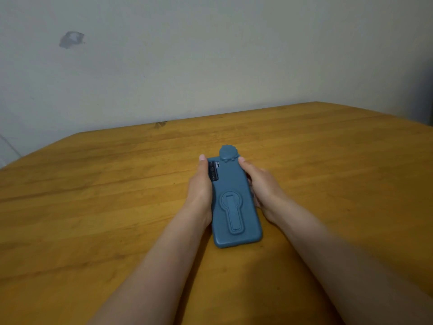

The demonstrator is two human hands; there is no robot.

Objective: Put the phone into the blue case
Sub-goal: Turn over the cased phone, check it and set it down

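The blue case (234,202) lies back-up near the middle of the wooden table (93,207), with a raised stand on its back and a round knob at its far end. The phone sits inside it; only its dark camera strip (212,171) shows through the cutout at the far left corner. My left hand (201,186) grips the case's left long edge, thumb along the camera side. Along the right long edge my right hand (260,184) holds it, thumb tip at the far right corner. The phone's screen faces down and is hidden.
A pale wall (210,55) with a grey patch (71,39) stands right behind the table's far edge. The table's left edge slants off at the far left, and its far right corner lies near a dark wall corner.
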